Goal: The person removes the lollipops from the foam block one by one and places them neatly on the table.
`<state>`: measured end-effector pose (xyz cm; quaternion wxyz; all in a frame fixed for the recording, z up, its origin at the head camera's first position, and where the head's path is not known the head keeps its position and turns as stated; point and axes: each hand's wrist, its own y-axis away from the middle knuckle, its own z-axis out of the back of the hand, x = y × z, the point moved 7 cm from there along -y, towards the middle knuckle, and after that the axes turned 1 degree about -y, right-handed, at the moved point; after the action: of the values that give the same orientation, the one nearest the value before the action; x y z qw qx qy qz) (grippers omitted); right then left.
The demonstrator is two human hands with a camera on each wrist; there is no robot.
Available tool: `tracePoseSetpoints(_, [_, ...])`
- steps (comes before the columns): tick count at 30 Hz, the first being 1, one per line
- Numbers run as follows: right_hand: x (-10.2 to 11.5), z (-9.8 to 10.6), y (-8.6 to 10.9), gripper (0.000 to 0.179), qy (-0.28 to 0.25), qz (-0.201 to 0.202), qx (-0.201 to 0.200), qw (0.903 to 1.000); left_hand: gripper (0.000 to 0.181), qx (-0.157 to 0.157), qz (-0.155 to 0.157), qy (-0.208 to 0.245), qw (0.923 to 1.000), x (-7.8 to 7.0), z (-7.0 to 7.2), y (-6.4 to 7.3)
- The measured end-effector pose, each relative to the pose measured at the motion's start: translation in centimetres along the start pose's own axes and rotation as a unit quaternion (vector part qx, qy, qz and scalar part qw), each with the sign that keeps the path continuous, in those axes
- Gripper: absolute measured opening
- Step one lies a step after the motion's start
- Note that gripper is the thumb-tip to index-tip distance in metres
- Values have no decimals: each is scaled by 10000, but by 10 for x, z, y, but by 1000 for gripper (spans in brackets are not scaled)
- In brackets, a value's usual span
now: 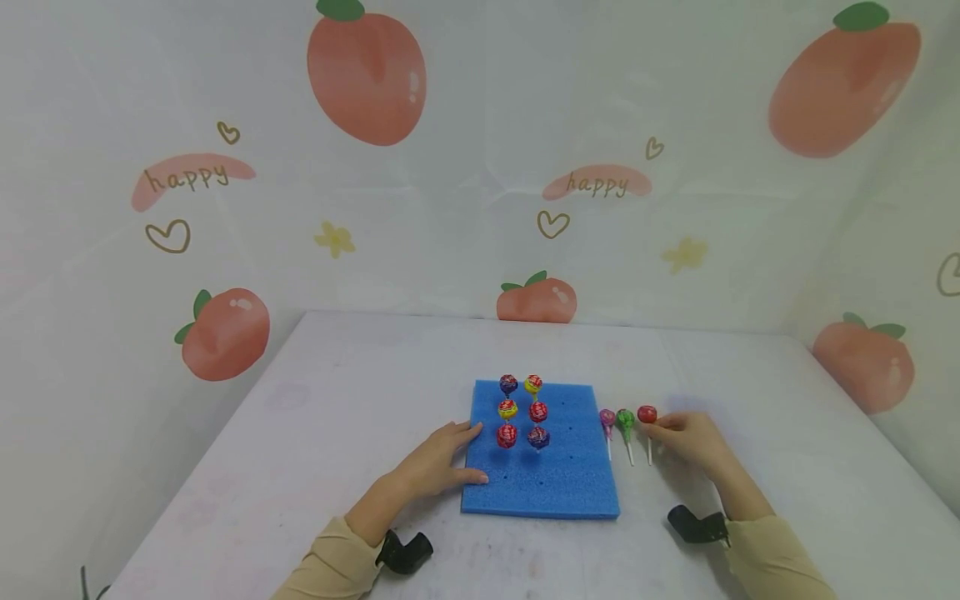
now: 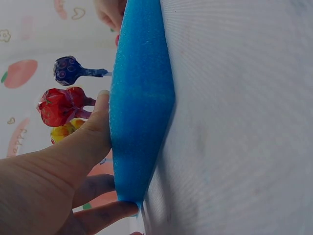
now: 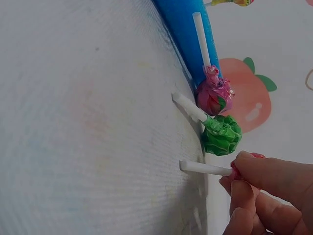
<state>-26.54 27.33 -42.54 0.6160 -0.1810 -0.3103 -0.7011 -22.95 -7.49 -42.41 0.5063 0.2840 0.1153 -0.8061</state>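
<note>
Closest to me are 2 tan sleeves [image 1: 330, 560]; the left hand [image 1: 433, 463] rests, fingers spread, at the left edge of a blue foam board [image 1: 577, 492] holding 6 upright lollipops [image 1: 507, 436], while the right hand [image 1: 693, 439] pinches a red lollipop [image 1: 647, 413] just right of a green lollipop [image 1: 626, 419] and a pink lollipop [image 1: 607, 418] lying on the bench [image 1: 360, 375].

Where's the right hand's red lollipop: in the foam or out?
Out: the right hand pinches the red lollipop clear of the blue foam board, stick visible to its tip.
</note>
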Motion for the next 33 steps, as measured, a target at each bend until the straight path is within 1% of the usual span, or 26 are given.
tracePoseSetpoints(4, [-1,0,-1,43,2,-50,17,10000,76,-21,-35,-15,10000,0,1,0])
tracePoseSetpoints(14, [1,0,-1,41,73,122,16,9999,76,-22,6,-48,10000,-1,2,0])
tracePoseSetpoints(20, [1,-1,0,41,136,91,70,9998,76,-45,-38,-80,10000,0,2,0])
tracePoseSetpoints(25, [1,-2,-1,40,172,125,40,9998,77,-42,-53,-65,10000,0,1,-1])
tracePoseSetpoints(33, [0,-3,-1,40,234,144,15,9996,77,-16,10,-27,10000,1,0,-1])
